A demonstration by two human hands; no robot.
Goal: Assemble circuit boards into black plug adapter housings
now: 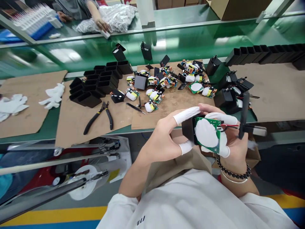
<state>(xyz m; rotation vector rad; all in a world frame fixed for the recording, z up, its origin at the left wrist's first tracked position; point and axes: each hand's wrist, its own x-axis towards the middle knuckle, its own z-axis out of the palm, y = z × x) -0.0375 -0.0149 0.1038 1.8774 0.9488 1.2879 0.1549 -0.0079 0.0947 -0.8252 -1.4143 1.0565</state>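
My left hand [166, 136], with white finger covers on some fingers, grips a black plastic case [188, 129] between thumb and fingers. In my right hand [234, 140] is a green circuit board [216, 146] with a large white pad [206, 133] on its face. The board's left end sits at the case's open mouth, partly inside it. Red and black wires run from the board to a black end plate [243, 116] sticking out on the right, past my right fingers. Both hands are held in front of the bench edge.
Several empty black cases [100, 83] stand grouped at left, beside pliers [99, 117] and a tweezer-like tool [135, 108]. Loose circuit boards [164, 82] lie mid-bench. Partly filled cases [230, 92] are at right, a case row [264, 53] behind. White gloves [53, 95] lie left. A co-worker's hand [102, 24] is across.
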